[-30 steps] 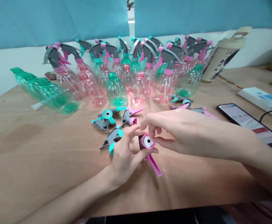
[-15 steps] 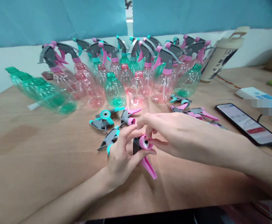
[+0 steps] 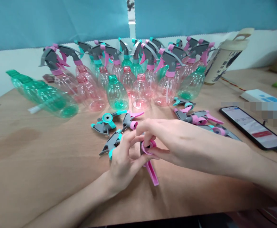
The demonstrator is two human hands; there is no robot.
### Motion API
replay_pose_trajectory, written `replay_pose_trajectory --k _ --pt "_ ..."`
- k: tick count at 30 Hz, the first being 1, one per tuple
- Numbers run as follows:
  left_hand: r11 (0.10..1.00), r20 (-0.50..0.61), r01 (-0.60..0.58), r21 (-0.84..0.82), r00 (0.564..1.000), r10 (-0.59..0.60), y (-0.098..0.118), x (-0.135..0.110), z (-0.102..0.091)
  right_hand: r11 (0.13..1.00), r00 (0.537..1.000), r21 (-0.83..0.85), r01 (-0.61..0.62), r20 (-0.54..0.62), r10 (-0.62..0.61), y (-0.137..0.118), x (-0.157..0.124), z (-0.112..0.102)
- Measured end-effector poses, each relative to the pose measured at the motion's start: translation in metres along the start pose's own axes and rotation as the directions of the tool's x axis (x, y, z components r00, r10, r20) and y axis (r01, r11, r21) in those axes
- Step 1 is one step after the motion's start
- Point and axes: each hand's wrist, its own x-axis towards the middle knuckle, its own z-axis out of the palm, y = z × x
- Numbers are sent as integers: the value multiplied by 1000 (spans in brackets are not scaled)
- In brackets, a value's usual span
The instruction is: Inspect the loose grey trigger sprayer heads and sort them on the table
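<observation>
My left hand (image 3: pixel 123 163) grips a pink and grey spray trigger head (image 3: pixel 149 158) low in the middle of the wooden table (image 3: pixel 34 164), its pink lever hanging down. My right hand (image 3: pixel 176 142) reaches over from the right and pinches the pink collar of the same head, fingers pressed into its opening. Loose teal trigger heads (image 3: pixel 107 122) lie just beyond my left hand, and loose pink trigger heads (image 3: pixel 195 118) lie past my right wrist.
Many pink and green spray bottles (image 3: pixel 140 88), several with triggers fitted, crowd the back of the table. Green bottles (image 3: pixel 45 96) lie on their side at left. A phone (image 3: pixel 252 126) with a cable, a white box (image 3: pixel 259 95) and a tall cup (image 3: pixel 224 60) sit at right.
The trigger head has turned in my hands, so its white inner opening no longer faces me. My right fingers have pushed further over the collar.
</observation>
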Motion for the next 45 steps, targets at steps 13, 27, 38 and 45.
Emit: replay_pose_trajectory --k 13,27,38,45 --pt "991 -22 -65 117 997 68 -1 0 1 994 1000 -103 25 8 -24 -9 -8 -3" --pt "993 -16 -84 85 996 86 7 -2 3 996 997 -48 -70 -39 69 -4 -9 -2" --pt "993 -46 51 -105 997 -56 22 11 -7 987 930 141 -83 -344 127 -20 1 2" --pt "970 11 -4 242 1000 2 27 15 -51 983 939 137 -119 -306 156 -22 -18 -6"
